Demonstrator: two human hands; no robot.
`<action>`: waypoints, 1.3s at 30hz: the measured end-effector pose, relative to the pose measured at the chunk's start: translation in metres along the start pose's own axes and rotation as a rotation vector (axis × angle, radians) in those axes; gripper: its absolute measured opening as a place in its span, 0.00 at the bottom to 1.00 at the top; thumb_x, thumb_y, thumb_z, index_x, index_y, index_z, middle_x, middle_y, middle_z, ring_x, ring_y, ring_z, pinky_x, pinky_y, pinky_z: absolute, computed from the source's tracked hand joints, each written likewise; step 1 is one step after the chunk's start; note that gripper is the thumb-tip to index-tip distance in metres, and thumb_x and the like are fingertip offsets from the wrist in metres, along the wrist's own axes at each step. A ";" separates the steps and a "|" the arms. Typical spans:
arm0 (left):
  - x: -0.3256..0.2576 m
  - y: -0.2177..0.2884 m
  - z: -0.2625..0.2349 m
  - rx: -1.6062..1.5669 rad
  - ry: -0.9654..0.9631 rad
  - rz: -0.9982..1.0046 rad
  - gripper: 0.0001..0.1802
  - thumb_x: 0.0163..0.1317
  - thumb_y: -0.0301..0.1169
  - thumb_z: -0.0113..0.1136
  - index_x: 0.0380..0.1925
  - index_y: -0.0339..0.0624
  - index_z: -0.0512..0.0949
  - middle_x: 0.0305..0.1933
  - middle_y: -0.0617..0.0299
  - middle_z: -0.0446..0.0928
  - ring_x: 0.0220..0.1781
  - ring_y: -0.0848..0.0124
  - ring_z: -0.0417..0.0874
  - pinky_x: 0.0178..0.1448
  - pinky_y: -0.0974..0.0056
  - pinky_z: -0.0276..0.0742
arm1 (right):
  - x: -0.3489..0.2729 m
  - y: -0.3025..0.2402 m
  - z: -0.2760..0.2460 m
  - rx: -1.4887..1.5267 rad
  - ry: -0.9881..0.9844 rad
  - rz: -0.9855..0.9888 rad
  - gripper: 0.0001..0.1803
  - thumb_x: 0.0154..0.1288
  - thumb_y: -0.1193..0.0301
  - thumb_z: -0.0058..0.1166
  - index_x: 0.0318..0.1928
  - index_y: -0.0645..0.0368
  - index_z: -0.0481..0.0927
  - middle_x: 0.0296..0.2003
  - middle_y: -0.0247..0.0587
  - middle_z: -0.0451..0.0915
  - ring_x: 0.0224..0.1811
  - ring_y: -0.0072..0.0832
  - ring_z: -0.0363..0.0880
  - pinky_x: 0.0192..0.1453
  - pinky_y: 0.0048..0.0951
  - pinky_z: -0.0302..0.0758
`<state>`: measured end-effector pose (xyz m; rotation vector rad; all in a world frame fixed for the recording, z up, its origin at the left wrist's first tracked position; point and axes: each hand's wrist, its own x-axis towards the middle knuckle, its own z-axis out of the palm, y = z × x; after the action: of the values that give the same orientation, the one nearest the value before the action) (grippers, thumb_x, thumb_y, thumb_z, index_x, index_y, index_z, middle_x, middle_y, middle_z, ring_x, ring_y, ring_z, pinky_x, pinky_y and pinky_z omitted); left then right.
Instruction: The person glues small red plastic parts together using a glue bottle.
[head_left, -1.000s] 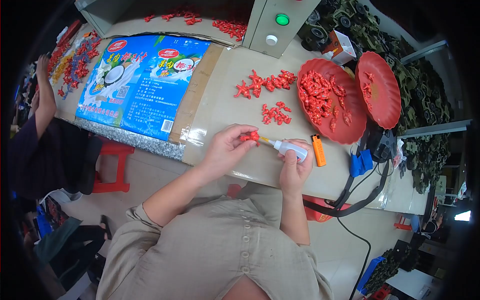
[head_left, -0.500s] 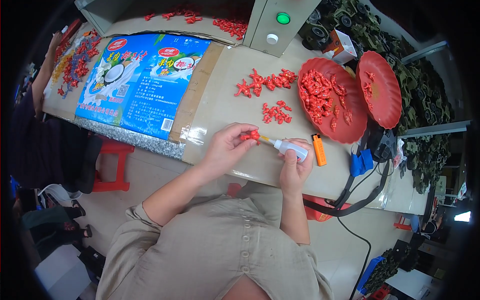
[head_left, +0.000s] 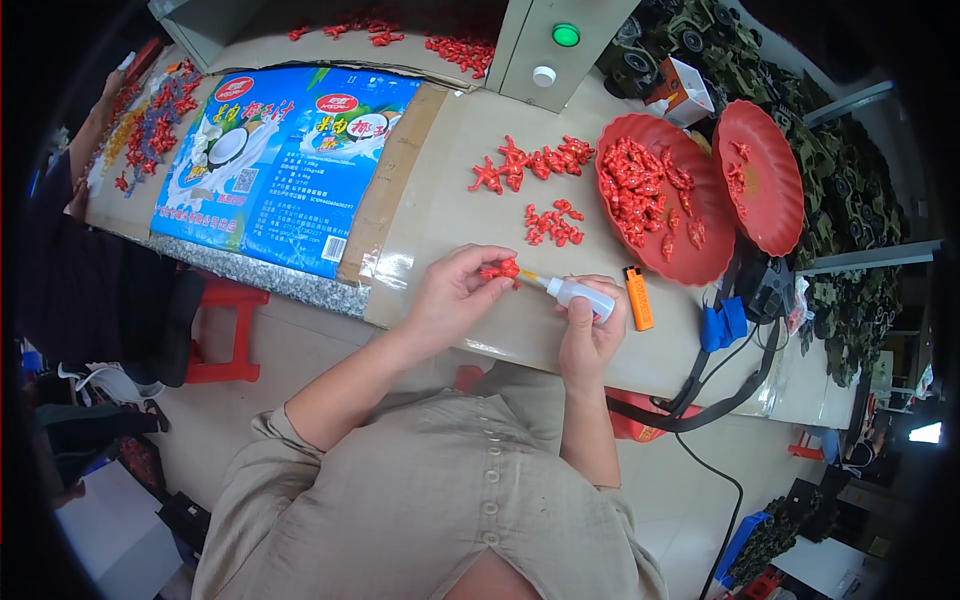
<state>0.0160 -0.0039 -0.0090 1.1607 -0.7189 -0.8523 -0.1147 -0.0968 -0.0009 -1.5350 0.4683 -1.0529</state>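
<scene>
My left hand (head_left: pixel 455 293) pinches a small red plastic piece (head_left: pixel 501 270) just above the table's near edge. My right hand (head_left: pixel 588 335) grips a small white glue bottle (head_left: pixel 577 294), tilted so its yellow nozzle touches the red piece. Both hands are close together over the cardboard-covered table (head_left: pixel 440 210).
An orange lighter (head_left: pixel 638 298) lies right of the bottle. Loose red pieces (head_left: pixel 553 224) and a row of assembled ones (head_left: pixel 530 163) lie beyond. Two red dishes (head_left: pixel 700 260) (head_left: pixel 765 200) stand at the right. A blue printed carton (head_left: pixel 285 165) lies flat at left. Another person (head_left: pixel 100 110) sits far left.
My hands stay in the same place with the nozzle against the red piece. The person at the far left has shifted their arm slightly.
</scene>
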 end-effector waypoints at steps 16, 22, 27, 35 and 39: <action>0.000 0.002 0.002 -0.010 0.054 -0.029 0.12 0.53 0.16 0.50 0.39 0.33 0.67 0.36 0.62 0.70 0.40 0.80 0.71 0.43 0.76 0.70 | 0.000 -0.001 0.001 -0.020 0.003 0.016 0.11 0.59 0.68 0.47 0.38 0.62 0.64 0.35 0.42 0.69 0.30 0.21 0.69 0.31 0.17 0.69; 0.000 -0.001 0.001 -0.016 0.061 -0.007 0.12 0.53 0.17 0.50 0.39 0.33 0.67 0.37 0.62 0.70 0.39 0.79 0.72 0.43 0.76 0.70 | -0.001 0.000 0.001 -0.021 -0.010 0.006 0.11 0.59 0.68 0.47 0.37 0.62 0.65 0.35 0.42 0.69 0.28 0.20 0.69 0.31 0.18 0.68; 0.001 0.006 0.002 -0.012 0.052 -0.038 0.12 0.54 0.17 0.50 0.39 0.33 0.67 0.38 0.61 0.70 0.39 0.79 0.72 0.44 0.75 0.70 | 0.000 0.000 0.004 0.063 0.068 0.053 0.11 0.61 0.67 0.44 0.37 0.62 0.65 0.33 0.42 0.70 0.25 0.21 0.67 0.28 0.20 0.65; 0.003 0.013 -0.009 -0.316 -0.186 -0.205 0.06 0.56 0.23 0.50 0.32 0.38 0.66 0.33 0.62 0.72 0.33 0.75 0.73 0.37 0.73 0.71 | 0.015 -0.003 0.011 0.926 0.097 0.540 0.16 0.62 0.58 0.40 0.36 0.59 0.69 0.31 0.38 0.72 0.26 0.24 0.66 0.28 0.24 0.62; 0.002 0.011 -0.003 -0.355 -0.209 -0.222 0.05 0.56 0.25 0.51 0.33 0.39 0.68 0.29 0.64 0.71 0.30 0.79 0.73 0.36 0.74 0.69 | 0.008 -0.008 0.022 1.023 0.079 0.584 0.16 0.62 0.58 0.40 0.36 0.58 0.69 0.31 0.38 0.72 0.27 0.23 0.67 0.30 0.23 0.64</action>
<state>0.0215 -0.0023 0.0012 0.8489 -0.5827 -1.2473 -0.0942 -0.0884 0.0110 -0.4037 0.3115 -0.6929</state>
